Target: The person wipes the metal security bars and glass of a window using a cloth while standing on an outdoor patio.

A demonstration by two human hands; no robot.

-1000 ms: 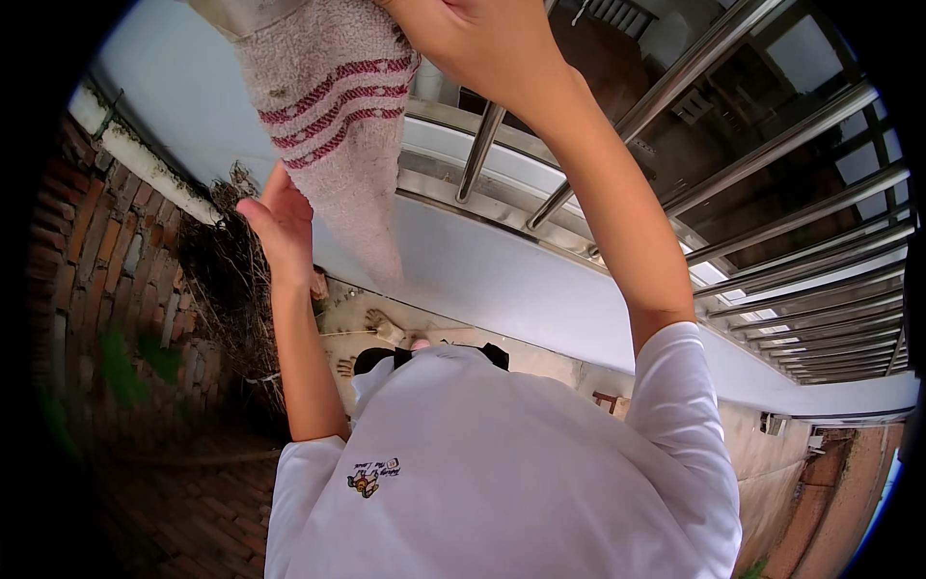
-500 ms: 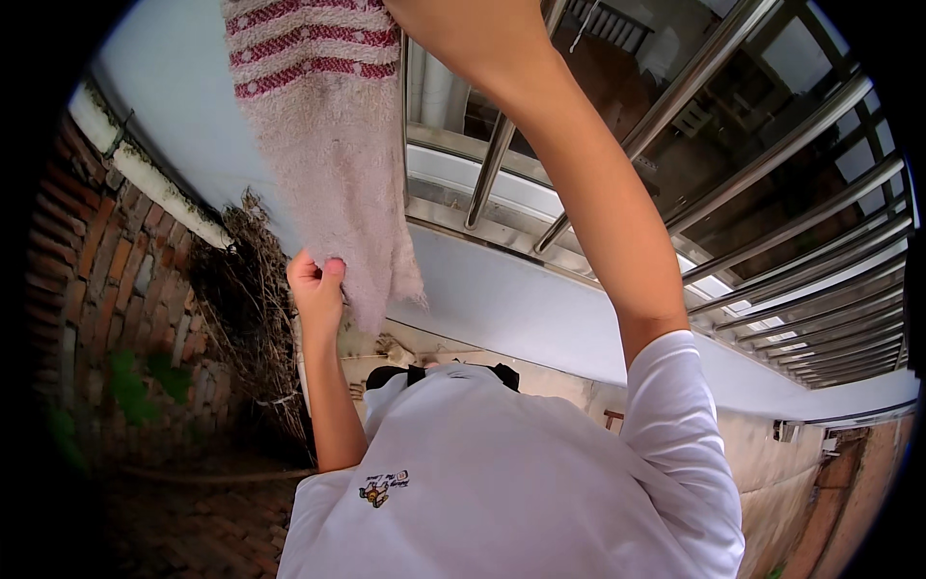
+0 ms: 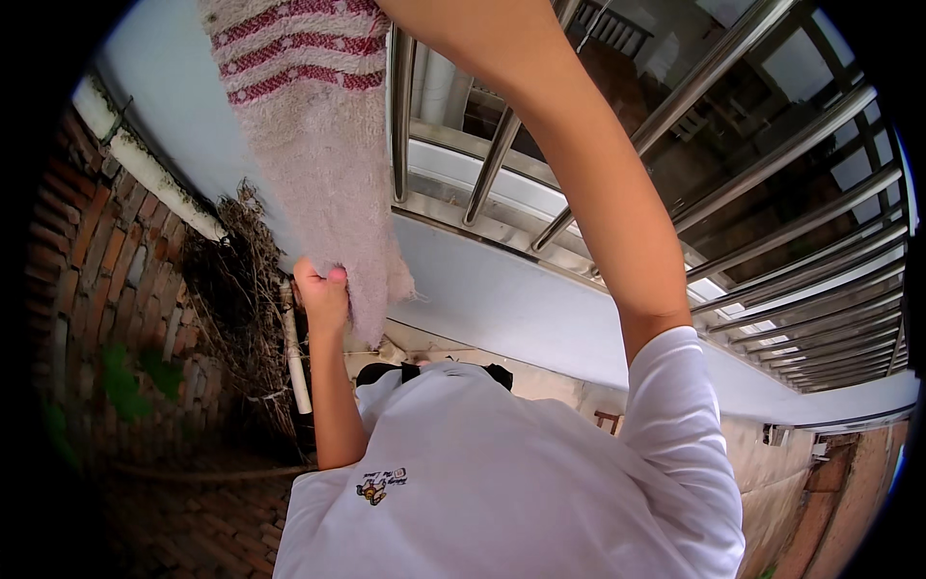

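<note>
Head view: red-striped terry towel (image 3: 313,174) left of the window bars (image 3: 494,166), frayed bottom corner loose; open room below bars before pale wall (image 3: 511,289). Left hand (image 3: 323,294) now clamped on towel, open a second ago; right hand (image 3: 463,34) across bars, fingers cropped, can't tell.

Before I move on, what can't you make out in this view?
All in the head view:
Right hand: fingers, cut off by the upper edge.
Striped towel: top end, cut off by the upper edge.
Left hand: fingertips, hidden by its curl and the towel.
Behind the metal bars: indoor details, too dark.
</note>
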